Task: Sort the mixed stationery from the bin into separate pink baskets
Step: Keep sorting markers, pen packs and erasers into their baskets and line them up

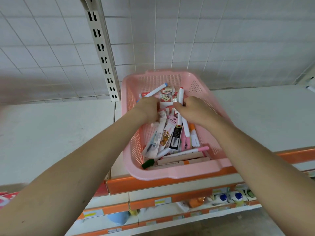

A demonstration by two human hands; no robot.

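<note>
Basket (170,174) rim stands clear of right hand (194,111), fingers clamped on marker (181,93), and left hand (148,108), fingers' hold unclear.

You see both your arms bare from the lower corners of the frame up to the wrists. Your left forearm (71,167), at lower left, carries a few small dark specks. Your right forearm (252,150), left hand (148,108) and right hand (192,109) wear nothing.
</note>
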